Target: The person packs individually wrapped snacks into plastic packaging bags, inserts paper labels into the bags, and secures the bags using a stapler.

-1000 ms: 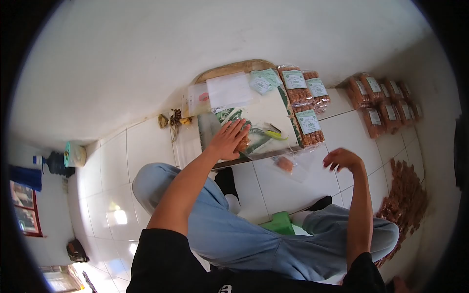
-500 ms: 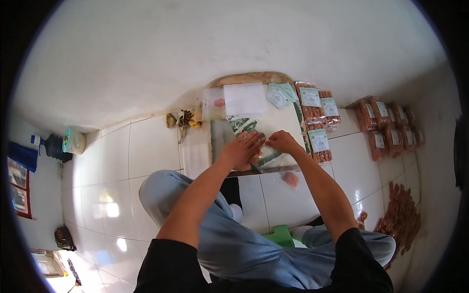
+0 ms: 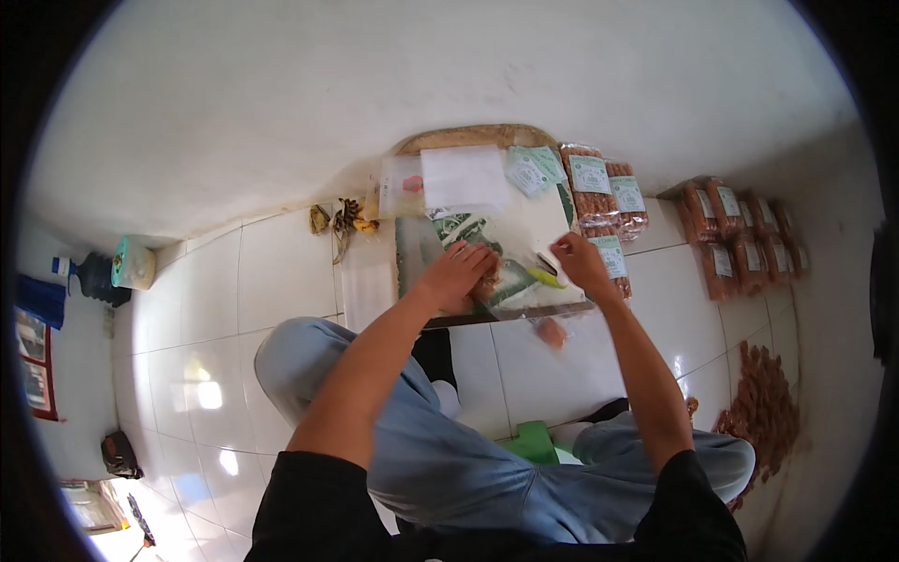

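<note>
My left hand (image 3: 460, 277) lies with fingers stretched across a small clear bag of reddish-brown pieces (image 3: 486, 287) on the low table (image 3: 526, 225). On the right, my right hand (image 3: 582, 264) is closed, its fingertips pinched together above the table; what they hold, if anything, is too small to make out. Just left of those fingertips is a blurred yellow-green tool with a dark part (image 3: 547, 273), perhaps a stapler. Beneath my left hand and the bag is a green-and-white printed sheet (image 3: 515, 281).
White paper (image 3: 462, 178), a clear plastic packet (image 3: 401, 185) and green labels (image 3: 537, 170) lie at the table's back. Labelled brown packs (image 3: 590, 187) stand along its right side, more packs (image 3: 723, 215) by the wall. Loose brown pieces (image 3: 766, 398) cover floor at right. Bananas (image 3: 363, 225) lie left.
My right hand has moved right and slightly up, away from my left hand. The yellow-green tool now shows between them. My left hand stays on the bag; the whole view has shifted a little.
</note>
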{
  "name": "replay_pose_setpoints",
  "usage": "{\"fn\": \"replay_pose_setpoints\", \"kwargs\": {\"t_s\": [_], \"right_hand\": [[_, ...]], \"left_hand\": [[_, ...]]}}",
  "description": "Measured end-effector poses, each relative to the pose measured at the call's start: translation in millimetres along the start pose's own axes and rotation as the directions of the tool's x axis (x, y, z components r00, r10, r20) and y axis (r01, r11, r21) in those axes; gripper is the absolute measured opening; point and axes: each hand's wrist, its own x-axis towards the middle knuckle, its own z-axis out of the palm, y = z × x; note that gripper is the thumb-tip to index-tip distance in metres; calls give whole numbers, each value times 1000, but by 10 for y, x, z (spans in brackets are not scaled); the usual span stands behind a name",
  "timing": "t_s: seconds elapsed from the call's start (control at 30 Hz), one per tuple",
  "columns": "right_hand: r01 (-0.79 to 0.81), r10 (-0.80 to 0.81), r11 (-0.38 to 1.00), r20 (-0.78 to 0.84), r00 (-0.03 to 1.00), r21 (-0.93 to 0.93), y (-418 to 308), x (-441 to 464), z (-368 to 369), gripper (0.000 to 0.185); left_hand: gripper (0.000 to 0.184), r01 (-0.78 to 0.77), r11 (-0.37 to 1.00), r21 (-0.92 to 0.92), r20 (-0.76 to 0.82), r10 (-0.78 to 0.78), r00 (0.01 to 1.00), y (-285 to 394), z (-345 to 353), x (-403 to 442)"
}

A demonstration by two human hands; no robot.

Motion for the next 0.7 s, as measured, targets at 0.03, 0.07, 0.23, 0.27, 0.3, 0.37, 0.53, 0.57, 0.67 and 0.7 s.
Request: {"fn": "replay_pose_setpoints", "kwargs": {"t_s": [0.03, 0.07, 0.23, 0.27, 0.3, 0.37, 0.53, 0.57, 0.67, 0.7], "right_hand": [[-28, 28, 1000, 13, 1000, 11, 109, -120, -228, 31], [-107, 114, 984, 46, 992, -144, 160, -273, -489, 29], [-529, 536, 821, 606, 588, -214, 756, -1065, -1342, 24], [-541, 540, 816, 603, 587, -205, 795, -1198, -1311, 24], [-560, 382, 829, 726, 572, 5, 814, -1313, -1247, 26], [-580, 197, 782, 792, 578, 229, 858, -1446, -1079, 28], [-499, 19, 599, 611, 791, 627, 820, -1511, -480, 32], [-497, 13, 592, 609, 793, 634, 787, -1518, -405, 32], [-530, 80, 199, 526, 847, 824, 617, -1509, -287, 41], [-527, 78, 195, 522, 849, 827, 628, -1492, -231, 41]], "left_hand": [[93, -5, 1000, -8, 3, 5, 1000, 7, -36, 10], [95, -1, 1000, 15, 18, 1, 1000, 11, -100, 30], [92, -43, 999, 20, 70, 41, 997, -25, -139, 144], [90, -36, 999, 1, 96, 35, 995, -31, -154, 163], [88, -31, 999, -16, 121, 33, 992, -29, -179, 190], [85, -53, 998, -14, 135, 55, 989, -17, -220, 224], [78, -55, 998, -23, 155, 58, 986, 19, -266, 258], [79, -44, 998, -47, 168, 52, 984, 24, -266, 274], [79, -22, 997, -79, 200, 38, 979, 34, -295, 287], [79, -7, 995, -95, 210, 26, 977, 33, -301, 291]]}}
